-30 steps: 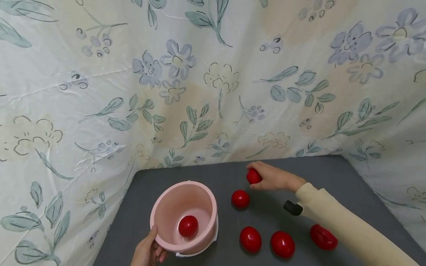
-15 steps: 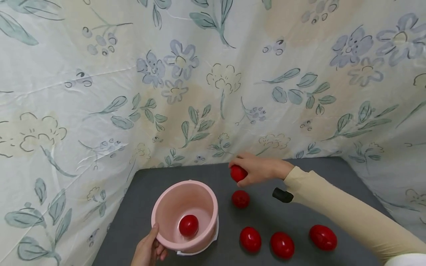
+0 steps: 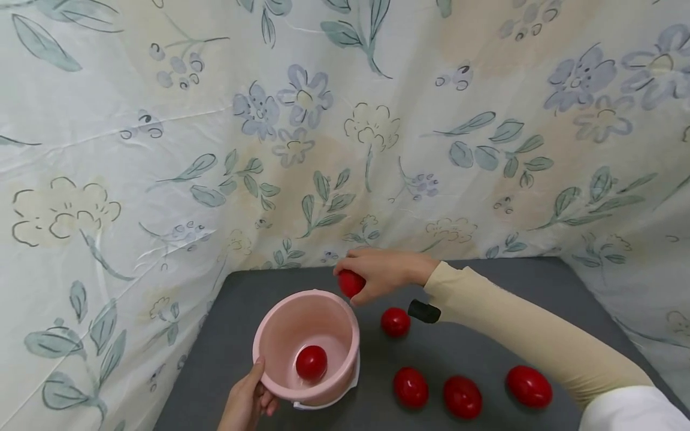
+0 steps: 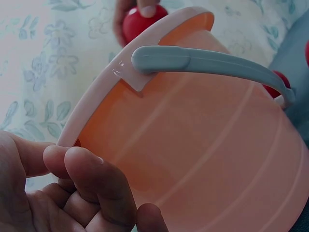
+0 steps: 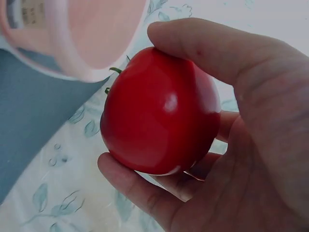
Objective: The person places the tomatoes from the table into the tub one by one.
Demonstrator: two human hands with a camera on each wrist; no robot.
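Note:
A pink bucket (image 3: pixel 280 335) with a grey handle (image 4: pixel 212 62) stands on the grey table, one red tomato (image 3: pixel 311 362) lying inside it. My left hand (image 3: pixel 249 402) grips the bucket's near rim (image 4: pixel 91 125), thumb inside. My right hand (image 3: pixel 380 272) holds another red tomato (image 3: pixel 350 282) just above the bucket's far rim; in the right wrist view the tomato (image 5: pixel 159 113) sits between thumb and fingers, next to the rim (image 5: pixel 77 58).
Several more red tomatoes lie on the table: one (image 3: pixel 395 321) right of the bucket and three in a row near the front (image 3: pixel 411 387), (image 3: pixel 462 396), (image 3: pixel 529 386). A flowered cloth (image 3: pixel 345 131) walls the table at back and sides.
My right hand has carried its tomato leftward from the back of the table to the bucket's far rim. The left hand and bucket have stayed put.

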